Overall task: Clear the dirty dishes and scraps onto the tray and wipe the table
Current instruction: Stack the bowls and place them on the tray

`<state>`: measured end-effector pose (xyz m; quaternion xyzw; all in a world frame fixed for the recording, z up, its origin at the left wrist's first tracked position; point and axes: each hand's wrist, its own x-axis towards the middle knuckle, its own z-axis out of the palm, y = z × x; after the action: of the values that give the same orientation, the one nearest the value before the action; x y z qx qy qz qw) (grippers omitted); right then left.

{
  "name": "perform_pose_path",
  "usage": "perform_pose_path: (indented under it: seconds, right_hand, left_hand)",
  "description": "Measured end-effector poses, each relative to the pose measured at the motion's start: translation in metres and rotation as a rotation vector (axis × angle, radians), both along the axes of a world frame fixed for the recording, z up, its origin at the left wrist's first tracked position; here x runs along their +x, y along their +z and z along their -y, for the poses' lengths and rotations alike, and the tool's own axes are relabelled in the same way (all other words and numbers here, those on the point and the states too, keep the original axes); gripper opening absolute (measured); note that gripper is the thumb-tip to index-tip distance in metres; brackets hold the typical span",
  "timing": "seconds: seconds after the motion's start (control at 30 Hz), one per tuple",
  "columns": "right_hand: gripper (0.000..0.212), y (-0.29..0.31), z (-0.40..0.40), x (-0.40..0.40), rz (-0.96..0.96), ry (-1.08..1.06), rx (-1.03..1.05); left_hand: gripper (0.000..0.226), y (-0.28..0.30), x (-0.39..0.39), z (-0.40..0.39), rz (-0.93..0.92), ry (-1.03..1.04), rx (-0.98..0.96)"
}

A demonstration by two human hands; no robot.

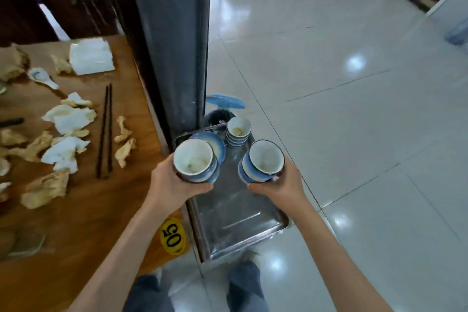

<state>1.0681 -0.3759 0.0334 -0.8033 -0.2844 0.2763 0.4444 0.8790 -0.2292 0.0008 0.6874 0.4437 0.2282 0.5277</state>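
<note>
Fingers of the left hand (174, 182) grasp a soiled bowl stack (196, 163); the right hand (281, 185) grasps another stack (262, 161), both above the metal tray (243, 220). At its far edge stand stacked bowls (237, 133) and a plate (215, 143).

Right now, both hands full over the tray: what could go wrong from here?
1. Each hand, left hand and right hand, grips a stack of blue-and-white ceramic bowls () from below; the nested bowls could slip or tilt.
2. The far end of the steel tray already holds a blue plate and a stack of small bowls; setting down there risks a knock.
3. The tray sits off the wooden table's edge; uneven loading might tip it.
</note>
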Motion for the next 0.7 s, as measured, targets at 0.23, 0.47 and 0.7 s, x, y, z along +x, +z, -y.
perform_pose_path:
  seconds: [0.23, 0.47, 0.7]
  right_hand:
    - [0.062, -0.065, -0.001, 0.063, -0.022, 0.156, -0.083]
    - [0.061, -0.155, -0.010, 0.089, -0.079, 0.224, -0.152]
    - [0.062, -0.245, -0.036, 0.089, -0.062, 0.267, -0.200]
  left_hand:
    - [0.076, -0.057, 0.049, 0.044, 0.033, 0.203, -0.093]
    - [0.067, -0.140, 0.074, 0.059, -0.032, 0.358, -0.112]
    - [0.071, -0.231, 0.081, 0.046, -0.107, 0.410, -0.074]
